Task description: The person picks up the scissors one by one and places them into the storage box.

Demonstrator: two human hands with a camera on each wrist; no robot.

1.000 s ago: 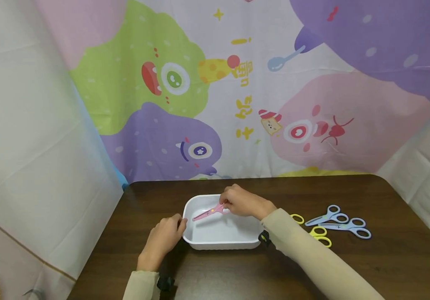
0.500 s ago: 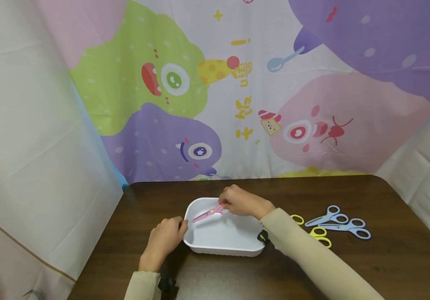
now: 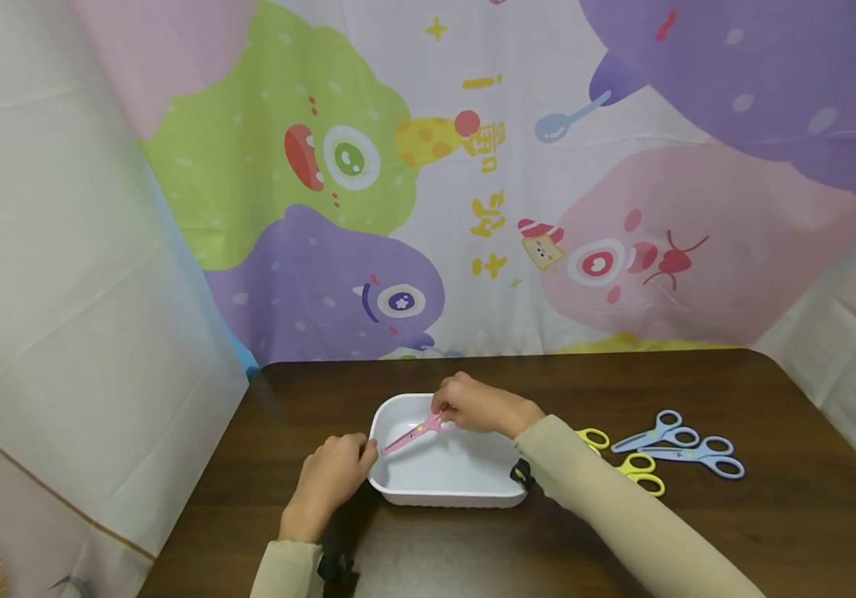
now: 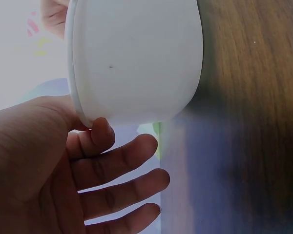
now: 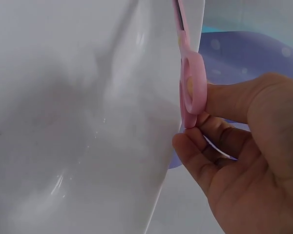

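My right hand [image 3: 483, 404] pinches a pair of pink scissors [image 3: 414, 433] by the finger loops, over the white tray [image 3: 450, 498]. The blades slant down to the left, tips near the tray's left side. In the right wrist view, thumb and fingers meet at the pink loop [image 5: 199, 87], with the tray's inside wall alongside. My left hand [image 3: 330, 477] grips the tray's left rim. Its thumb and index finger pinch that rim in the left wrist view, while the other fingers [image 4: 132, 192] spread out below the tray wall [image 4: 136, 58].
Right of the tray lie two pairs of blue scissors [image 3: 653, 438], overlapping each other. Yellow scissors [image 3: 626, 468] beside them are partly hidden by my right sleeve [image 3: 607, 490]. A cartoon-printed curtain [image 3: 368, 249] hangs behind the dark wooden table [image 3: 308, 386].
The tray has shifted slightly toward me, with my left hand still on its rim. The pink scissors' tips have dipped lower and a little left. Scissors at the right stay put.
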